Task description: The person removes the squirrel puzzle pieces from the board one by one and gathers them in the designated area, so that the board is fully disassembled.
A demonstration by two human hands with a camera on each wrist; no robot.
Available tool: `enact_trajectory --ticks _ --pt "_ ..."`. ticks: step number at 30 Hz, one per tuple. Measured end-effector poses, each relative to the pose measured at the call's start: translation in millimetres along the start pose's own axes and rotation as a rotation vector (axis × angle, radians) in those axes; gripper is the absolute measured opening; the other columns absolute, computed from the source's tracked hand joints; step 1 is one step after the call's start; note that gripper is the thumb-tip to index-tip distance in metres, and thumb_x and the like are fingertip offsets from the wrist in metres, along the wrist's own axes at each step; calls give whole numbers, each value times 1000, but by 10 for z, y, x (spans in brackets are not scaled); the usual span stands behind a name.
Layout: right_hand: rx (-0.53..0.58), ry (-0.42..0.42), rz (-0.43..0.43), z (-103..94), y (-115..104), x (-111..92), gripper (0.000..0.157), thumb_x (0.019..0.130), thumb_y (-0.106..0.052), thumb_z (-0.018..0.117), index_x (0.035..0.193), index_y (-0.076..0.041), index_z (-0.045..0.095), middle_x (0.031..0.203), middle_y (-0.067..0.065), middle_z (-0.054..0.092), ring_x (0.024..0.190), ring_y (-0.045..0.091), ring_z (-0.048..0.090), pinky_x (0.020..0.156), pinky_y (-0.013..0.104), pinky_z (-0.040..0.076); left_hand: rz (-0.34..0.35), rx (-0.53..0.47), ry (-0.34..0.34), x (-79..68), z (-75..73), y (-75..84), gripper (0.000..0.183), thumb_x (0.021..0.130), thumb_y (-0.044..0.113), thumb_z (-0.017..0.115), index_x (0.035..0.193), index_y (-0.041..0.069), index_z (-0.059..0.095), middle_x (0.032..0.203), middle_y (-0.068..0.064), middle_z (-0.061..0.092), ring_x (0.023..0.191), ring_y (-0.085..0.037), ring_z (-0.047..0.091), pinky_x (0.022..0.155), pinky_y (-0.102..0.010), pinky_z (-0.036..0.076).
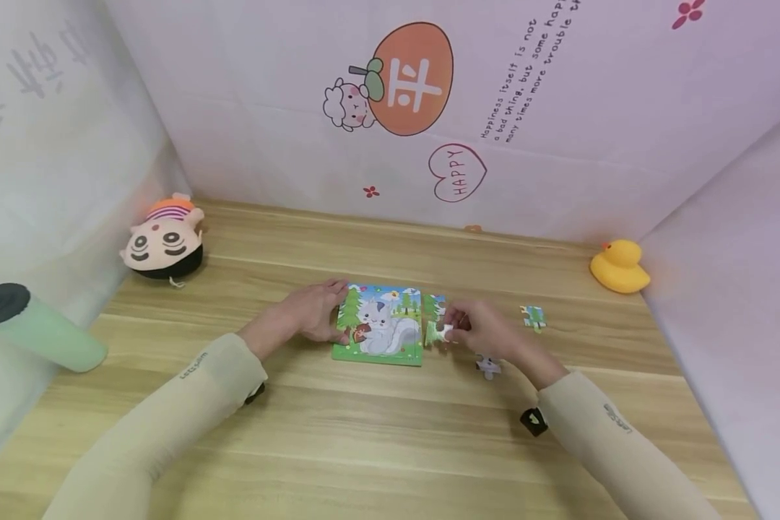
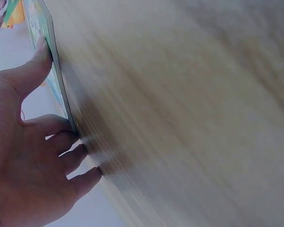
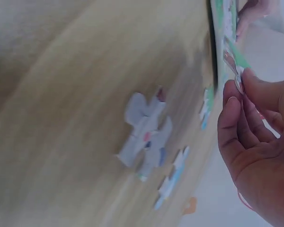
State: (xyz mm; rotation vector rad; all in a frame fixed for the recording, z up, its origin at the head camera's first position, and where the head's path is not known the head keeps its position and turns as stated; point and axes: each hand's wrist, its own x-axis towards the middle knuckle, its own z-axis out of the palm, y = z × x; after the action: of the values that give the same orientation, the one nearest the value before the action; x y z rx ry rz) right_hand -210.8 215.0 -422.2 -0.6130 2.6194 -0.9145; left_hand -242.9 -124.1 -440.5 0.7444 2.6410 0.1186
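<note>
Green bottle (image 1: 55, 338): dark lid fitted, contents hidden. Doll (image 1: 165, 242): on the worktop (image 1: 364, 433). Left hand (image 1: 314, 312): thumb on the squirrel board (image 1: 386, 321), other fingers apart at its left side. Loose piece (image 1: 434, 305): just beside the board's right edge. Held piece (image 1: 437, 334): near the same edge, clamped in the right hand's (image 1: 484, 331) fingers. Grey piece (image 1: 487, 367), tree piece (image 1: 534, 318), duck (image 1: 620, 267): on the worktop.

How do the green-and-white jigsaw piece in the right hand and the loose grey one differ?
The green-and-white jigsaw piece is pinched in the right hand; the pale grey jigsaw piece lies on the wooden table. The held piece shows green; the grey one has a pink spot. Both are printed jigsaw pieces.
</note>
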Motion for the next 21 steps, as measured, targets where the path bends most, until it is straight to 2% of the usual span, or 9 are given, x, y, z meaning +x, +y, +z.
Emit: enact_trajectory --ticks 9,16,21 --pt "-12 -45 -15 94 80 -7 7 93 0 73 98 -4 68 90 8 70 80 13 62 69 22 54 7 1 -1 -16 -9 7 107 90 61 71 163 -2 25 175 -17 15 164 -37 17 135 -49 22" --pt "-123 -97 -12 158 73 29 6 94 -6 74 99 -8 71 91 3 71 79 10 61 71 23 52 6 -10 1 -1 5 -7 106 91 61 71 163 -2 24 175 -17 14 164 -37 16 135 -50 21" --pt "-185 -100 -32 164 35 65 5 94 -5 73 98 -8 72 90 2 72 78 10 60 71 26 51 7 -12 4 6 11 -6 107 91 61 71 163 -2 24 175 -17 15 164 -37 17 135 -50 22"
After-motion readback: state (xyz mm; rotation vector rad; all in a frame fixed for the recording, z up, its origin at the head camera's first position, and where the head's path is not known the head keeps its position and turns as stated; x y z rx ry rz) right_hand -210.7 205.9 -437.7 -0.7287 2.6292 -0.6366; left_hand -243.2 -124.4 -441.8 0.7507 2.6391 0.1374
